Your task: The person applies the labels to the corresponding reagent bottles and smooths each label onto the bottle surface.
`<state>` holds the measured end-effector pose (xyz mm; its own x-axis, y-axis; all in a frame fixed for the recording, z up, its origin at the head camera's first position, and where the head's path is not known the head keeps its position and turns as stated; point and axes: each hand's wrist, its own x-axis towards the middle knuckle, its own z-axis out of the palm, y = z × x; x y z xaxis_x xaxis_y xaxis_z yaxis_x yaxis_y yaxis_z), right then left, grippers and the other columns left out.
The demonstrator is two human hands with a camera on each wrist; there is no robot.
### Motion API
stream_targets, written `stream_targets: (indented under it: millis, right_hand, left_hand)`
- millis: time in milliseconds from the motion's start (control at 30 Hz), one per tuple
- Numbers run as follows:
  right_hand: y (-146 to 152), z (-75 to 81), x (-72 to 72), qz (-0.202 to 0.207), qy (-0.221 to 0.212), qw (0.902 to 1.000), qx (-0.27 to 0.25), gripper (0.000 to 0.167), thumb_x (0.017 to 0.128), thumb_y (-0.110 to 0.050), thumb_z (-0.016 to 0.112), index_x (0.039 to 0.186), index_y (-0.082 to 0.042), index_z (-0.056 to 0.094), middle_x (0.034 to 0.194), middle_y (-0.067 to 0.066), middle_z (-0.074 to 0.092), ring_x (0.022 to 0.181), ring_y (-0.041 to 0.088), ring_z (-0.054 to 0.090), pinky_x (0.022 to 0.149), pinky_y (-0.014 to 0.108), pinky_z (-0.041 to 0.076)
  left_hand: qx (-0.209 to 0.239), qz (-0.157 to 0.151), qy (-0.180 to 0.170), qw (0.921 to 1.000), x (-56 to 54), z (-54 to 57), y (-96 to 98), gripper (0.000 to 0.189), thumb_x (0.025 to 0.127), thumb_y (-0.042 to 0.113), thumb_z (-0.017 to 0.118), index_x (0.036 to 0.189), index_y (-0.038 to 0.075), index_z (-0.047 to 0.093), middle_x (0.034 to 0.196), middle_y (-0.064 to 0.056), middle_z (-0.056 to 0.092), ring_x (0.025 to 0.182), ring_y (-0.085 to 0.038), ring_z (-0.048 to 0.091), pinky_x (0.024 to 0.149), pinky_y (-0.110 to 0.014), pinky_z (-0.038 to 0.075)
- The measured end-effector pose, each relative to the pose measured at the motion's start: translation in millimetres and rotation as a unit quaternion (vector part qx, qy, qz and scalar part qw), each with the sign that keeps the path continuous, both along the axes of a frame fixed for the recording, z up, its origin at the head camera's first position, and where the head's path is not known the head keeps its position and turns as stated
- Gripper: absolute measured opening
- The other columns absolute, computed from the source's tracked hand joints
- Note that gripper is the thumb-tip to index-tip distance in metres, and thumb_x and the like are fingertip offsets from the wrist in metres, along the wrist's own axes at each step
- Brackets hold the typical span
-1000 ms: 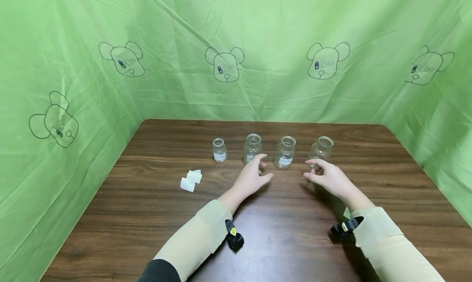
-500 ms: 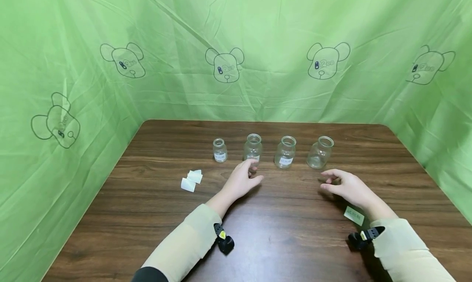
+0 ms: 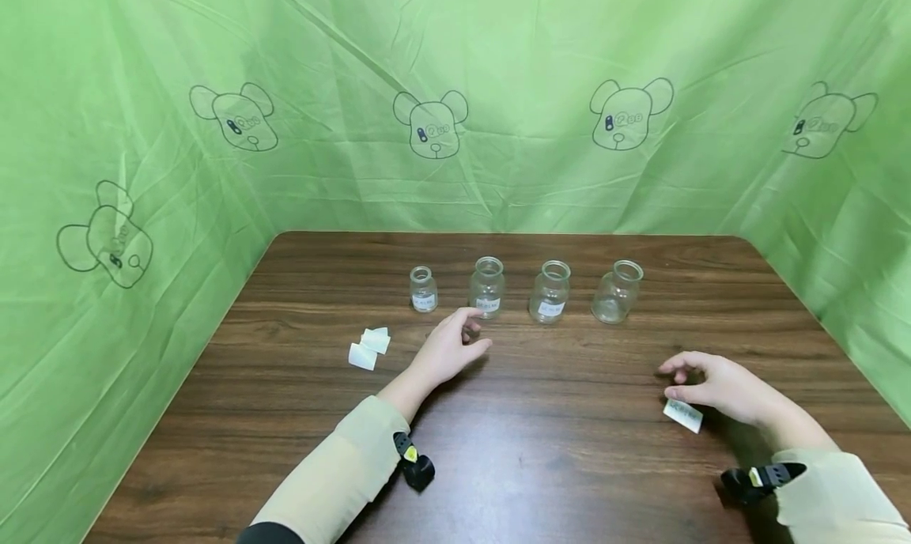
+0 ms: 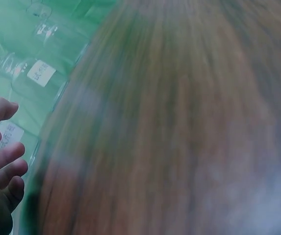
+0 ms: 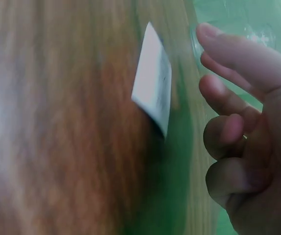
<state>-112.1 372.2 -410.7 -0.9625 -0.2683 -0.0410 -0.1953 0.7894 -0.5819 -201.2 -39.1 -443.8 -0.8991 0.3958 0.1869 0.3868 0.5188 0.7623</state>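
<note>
On the wooden table's right half lies a small white printed label (image 3: 683, 417), slightly bent in the right wrist view (image 5: 152, 81). My right hand (image 3: 722, 390) hovers just above it, thumb overlapping its upper edge in the head view; the loosely curled fingers hold nothing. My left hand (image 3: 447, 348) hangs relaxed, holding nothing, in front of a clear glass jar (image 3: 487, 281) with a white label. Left of that jar stands a smaller labelled glass bottle (image 3: 423, 291). To its right are another labelled jar (image 3: 550, 291) and a jar (image 3: 617, 295) with no label showing.
Two blank white paper pieces (image 3: 363, 356) lie partly overlapping on the left of the brown table (image 3: 541, 465). Green cloth (image 3: 512, 188) printed with bear heads encloses the table at the back and sides.
My right hand has left the rightmost jar and come back and right to the printed label, which the arm earlier covered. My left hand has drawn slightly left and nearer.
</note>
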Motion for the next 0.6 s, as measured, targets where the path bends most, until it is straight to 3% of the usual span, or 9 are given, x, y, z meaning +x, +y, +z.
stream_targets:
  millis: [267, 500, 600]
  right_hand:
    - [9, -13.9, 7.4, 0.032, 0.015, 0.9993, -0.008, 0.029, 0.075, -0.020, 0.078, 0.098, -0.014, 0.062, 0.086, -0.001, 0.051, 0.076, 0.003, 0.047, 0.062, 0.022, 0.037]
    - [3, -15.1, 1.7, -0.003, 0.047, 0.9981, 0.040, 0.014, 0.080, -0.026, 0.073, 0.086, -0.023, 0.061, 0.075, -0.010, 0.053, 0.067, 0.002, 0.047, 0.058, 0.024, 0.037]
    - [2, -12.6, 0.0, -0.013, 0.052, 0.9973, 0.051, 0.013, 0.082, -0.028, 0.072, 0.088, -0.021, 0.063, 0.076, -0.011, 0.055, 0.068, 0.002, 0.049, 0.059, 0.024, 0.038]
  left_hand:
    - [-0.024, 0.013, 0.002, 0.9996, -1.4, -0.5, -12.3, 0.047, 0.085, 0.027, 0.067, 0.125, 0.010, 0.050, 0.100, -0.002, 0.062, 0.079, -0.012, 0.055, 0.070, -0.030, 0.046]
    - [-0.031, 0.016, -0.008, 0.9994, -0.9, 1.7, -16.7, 0.047, 0.085, 0.026, 0.067, 0.125, 0.008, 0.050, 0.099, -0.002, 0.062, 0.077, -0.011, 0.054, 0.069, -0.030, 0.045]
    - [-0.034, 0.015, -0.011, 0.9993, -0.4, 1.5, -16.5, 0.048, 0.086, 0.028, 0.066, 0.126, 0.009, 0.050, 0.099, -0.001, 0.062, 0.076, -0.010, 0.054, 0.068, -0.029, 0.045]
